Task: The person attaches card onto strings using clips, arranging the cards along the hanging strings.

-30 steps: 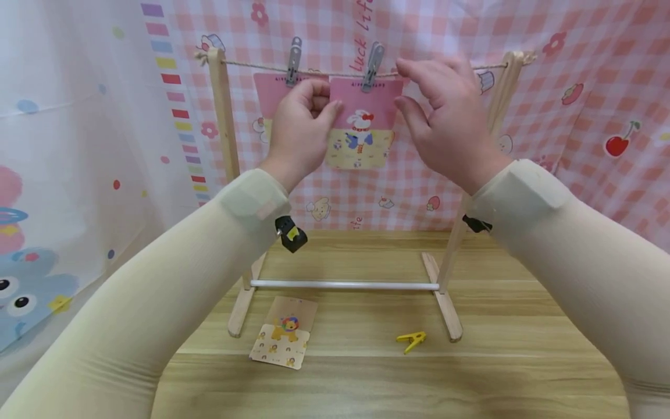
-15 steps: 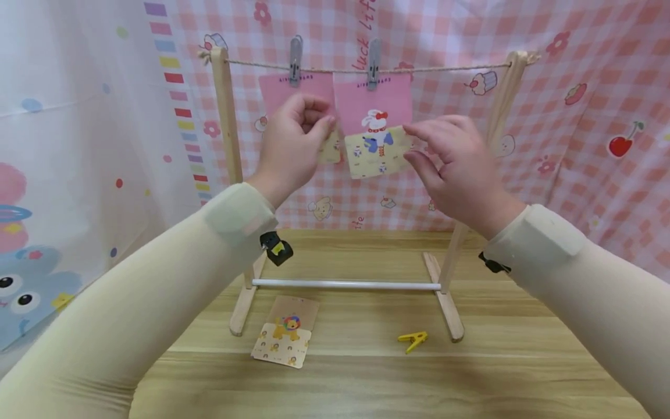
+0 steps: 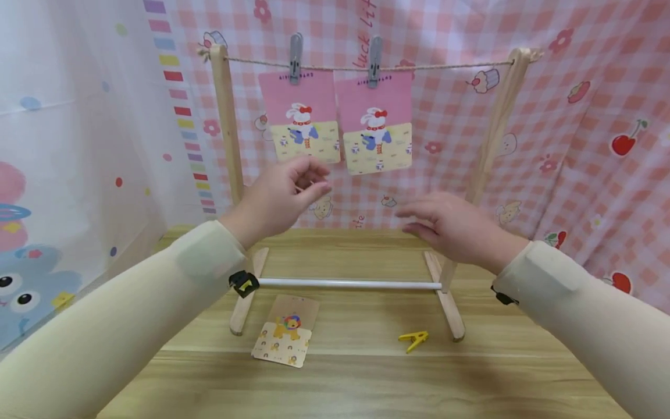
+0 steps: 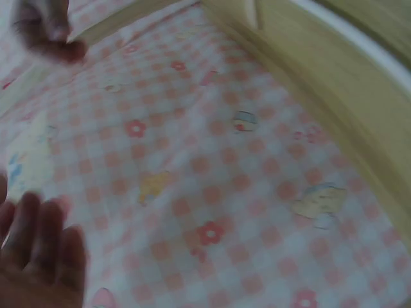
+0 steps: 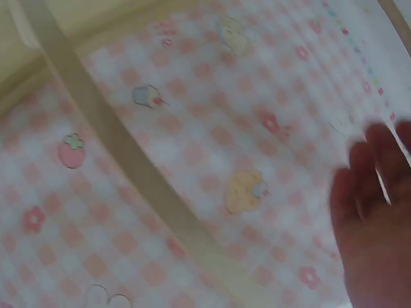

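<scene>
Two pink and yellow cards with a white rabbit hang side by side from a string (image 3: 445,67). A grey clothespin (image 3: 295,58) holds the left card (image 3: 298,102), and another grey clothespin (image 3: 374,61) holds the right card (image 3: 374,113). My left hand (image 3: 274,195) is just below the left card, its fingers loosely bent with nothing in them; its fingertips overlap that card's lower edge in the head view. Lower and to the right, my right hand (image 3: 455,227) has its fingers relaxed and holds nothing. Both wrist views show loose fingers before the checked cloth.
The string runs between wooden posts, the left post (image 3: 226,116) and the right post (image 3: 494,134), joined low down by a white rod (image 3: 345,284). A lion card (image 3: 285,331) and a yellow clothespin (image 3: 414,340) lie on the wooden table (image 3: 366,384). Checked cloth (image 3: 439,116) hangs behind.
Both hands have left the cards and come down, the right one farther. The right card, earlier touched by the fingers, now hangs freely. Both clothespins stay on the string.
</scene>
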`<state>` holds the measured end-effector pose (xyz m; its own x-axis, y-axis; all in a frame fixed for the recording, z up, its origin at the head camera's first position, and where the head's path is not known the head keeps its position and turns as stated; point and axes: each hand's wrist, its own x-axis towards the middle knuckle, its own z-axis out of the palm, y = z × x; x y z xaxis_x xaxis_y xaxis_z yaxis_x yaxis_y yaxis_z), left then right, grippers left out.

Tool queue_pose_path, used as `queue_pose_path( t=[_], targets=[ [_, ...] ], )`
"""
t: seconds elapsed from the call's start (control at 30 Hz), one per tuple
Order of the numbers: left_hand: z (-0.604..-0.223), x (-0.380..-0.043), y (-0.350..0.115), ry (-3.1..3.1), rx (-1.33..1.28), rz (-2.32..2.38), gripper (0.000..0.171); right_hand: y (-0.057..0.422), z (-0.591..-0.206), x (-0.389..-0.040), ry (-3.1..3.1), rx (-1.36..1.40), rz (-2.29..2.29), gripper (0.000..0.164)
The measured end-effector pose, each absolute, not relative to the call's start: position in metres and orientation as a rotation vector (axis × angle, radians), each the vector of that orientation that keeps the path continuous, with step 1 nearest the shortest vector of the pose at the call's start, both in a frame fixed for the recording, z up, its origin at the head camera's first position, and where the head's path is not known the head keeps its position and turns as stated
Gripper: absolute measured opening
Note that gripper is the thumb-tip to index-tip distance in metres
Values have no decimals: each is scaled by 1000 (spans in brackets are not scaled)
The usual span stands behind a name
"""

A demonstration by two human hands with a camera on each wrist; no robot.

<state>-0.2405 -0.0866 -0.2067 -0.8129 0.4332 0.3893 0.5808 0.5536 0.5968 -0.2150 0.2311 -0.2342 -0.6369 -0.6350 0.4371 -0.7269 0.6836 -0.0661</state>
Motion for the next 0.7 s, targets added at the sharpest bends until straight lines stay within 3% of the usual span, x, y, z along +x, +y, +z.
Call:
queue_pose_path(
  t=[0.4,0.7],
  targets=[
    [-284,-235,-116,-3194,-976,-301,60,241,-295,-207,-2981,1177,122,26],
    [-336,-220,-127,-3448,-889,-290,75,239,-342,-195,-3068,1261,118,36]
  ],
)
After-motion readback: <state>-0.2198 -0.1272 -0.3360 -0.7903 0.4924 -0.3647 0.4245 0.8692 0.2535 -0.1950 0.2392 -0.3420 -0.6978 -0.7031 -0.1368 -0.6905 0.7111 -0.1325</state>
